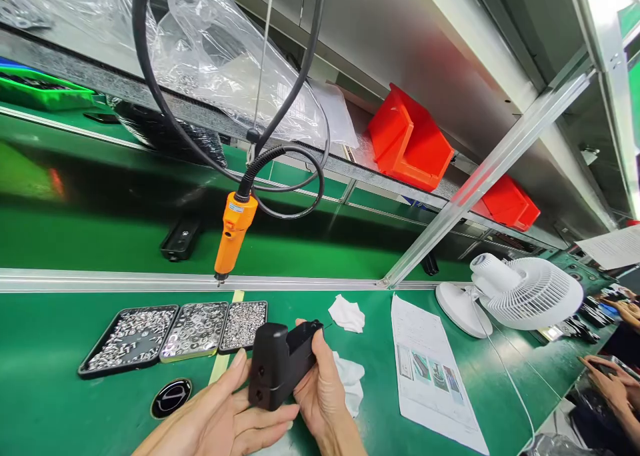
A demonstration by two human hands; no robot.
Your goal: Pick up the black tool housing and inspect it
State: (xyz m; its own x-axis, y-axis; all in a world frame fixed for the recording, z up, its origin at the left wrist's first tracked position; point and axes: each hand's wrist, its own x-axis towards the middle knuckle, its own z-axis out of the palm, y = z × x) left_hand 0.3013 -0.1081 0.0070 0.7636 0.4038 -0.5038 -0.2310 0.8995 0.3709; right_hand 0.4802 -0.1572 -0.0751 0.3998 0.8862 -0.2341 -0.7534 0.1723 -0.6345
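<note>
Head view: near the worktop's front edge, the left hand [225, 419] cradles the black housing [280, 363] from below while the right hand [320, 383] clasps its side. The orange screwdriver [234, 233] hangs untouched above the screw trays [175, 333]; fastening looks not yet begun.

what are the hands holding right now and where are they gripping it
Both hands hold one black plastic housing. The right hand wraps its narrower upper right end; the left hand supports its lower left end.
</note>
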